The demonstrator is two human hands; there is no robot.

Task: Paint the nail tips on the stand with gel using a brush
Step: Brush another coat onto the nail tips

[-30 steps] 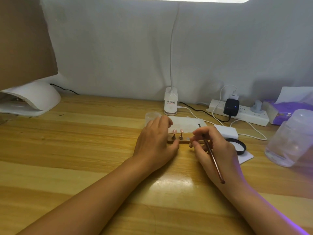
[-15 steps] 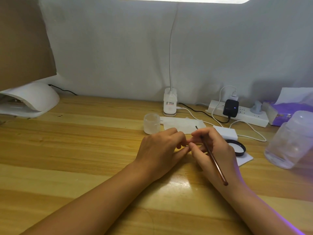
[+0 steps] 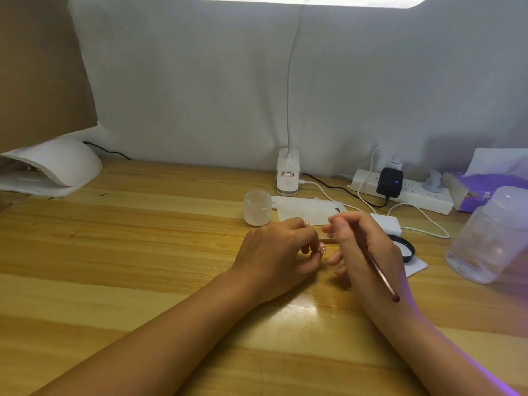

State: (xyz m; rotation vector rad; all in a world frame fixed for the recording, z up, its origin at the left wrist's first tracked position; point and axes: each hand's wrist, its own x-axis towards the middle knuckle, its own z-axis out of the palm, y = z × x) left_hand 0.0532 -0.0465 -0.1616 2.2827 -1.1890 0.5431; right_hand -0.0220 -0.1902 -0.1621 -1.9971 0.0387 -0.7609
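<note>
My left hand (image 3: pixel 278 254) lies curled on the wooden table (image 3: pixel 143 252), its fingertips closed on the left end of the small brown nail stand (image 3: pixel 326 240). Two pink nail tips (image 3: pixel 322 247) show at those fingertips, one above the forefinger and one by the thumb. My right hand (image 3: pixel 368 252) grips a thin brown brush (image 3: pixel 377 270) like a pen, handle pointing back over the wrist. Its thumb and forefinger meet the stand's right end, and the bristles are hidden. A frosted gel jar (image 3: pixel 257 207) stands open just behind my left hand.
A black jar lid (image 3: pixel 407 250) lies on a white pad right of my right hand. White paper (image 3: pixel 305 208), a clip lamp base (image 3: pixel 288 178), a power strip (image 3: pixel 414 192) with cables, a clear plastic jar (image 3: pixel 491 238) and a white nail lamp (image 3: pixel 54 167) ring the area.
My left hand slid nearer and curled its fingers onto the stand, uncovering the jar. My right hand closed in on the stand's other end, and the stand is now mostly hidden.
</note>
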